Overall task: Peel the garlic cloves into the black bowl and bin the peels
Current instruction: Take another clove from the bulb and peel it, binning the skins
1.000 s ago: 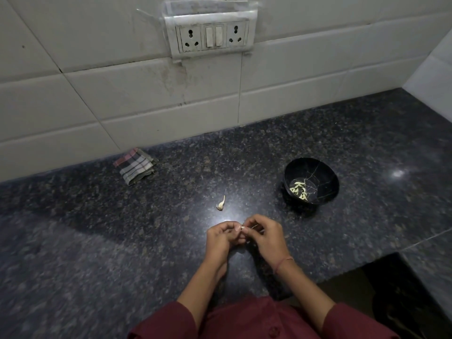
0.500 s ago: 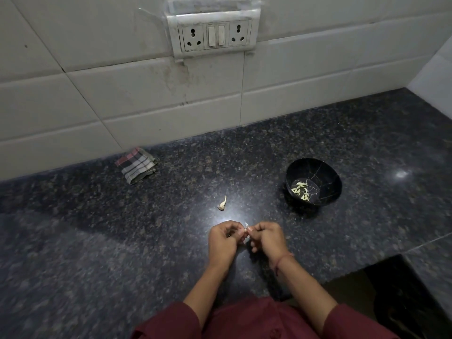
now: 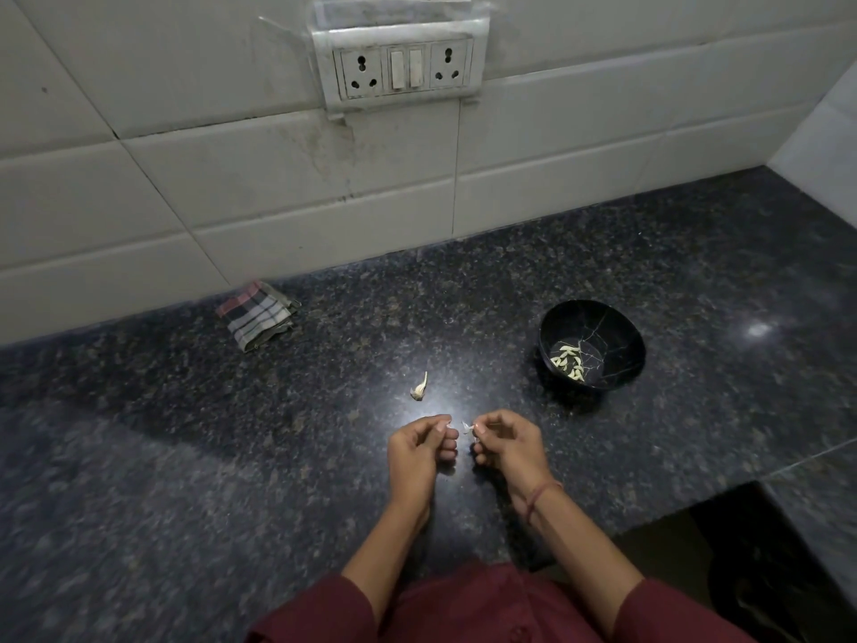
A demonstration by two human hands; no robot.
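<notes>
My left hand [image 3: 419,452] and my right hand [image 3: 508,450] hover just above the dark granite counter [image 3: 185,480], a small gap between them. The left hand's curled fingers pinch a garlic clove, which is mostly hidden by the fingertips. A thin pale peel [image 3: 467,428] sticks out from the pinch of my right thumb and forefinger. Beyond the left hand, one unpeeled clove [image 3: 418,390] lies on the counter. To the far right stands the black bowl [image 3: 554,320] with several peeled cloves [image 3: 568,362] in it.
A folded checked cloth [image 3: 257,315] lies by the tiled wall [image 3: 278,187] at the left. A socket panel [image 3: 403,69] is mounted on the wall above. At the lower right the counter ends at a dark opening [image 3: 765,573].
My hands were pressed together at the fingertips; now they have drawn slightly apart, with the peel coming away in the right hand.
</notes>
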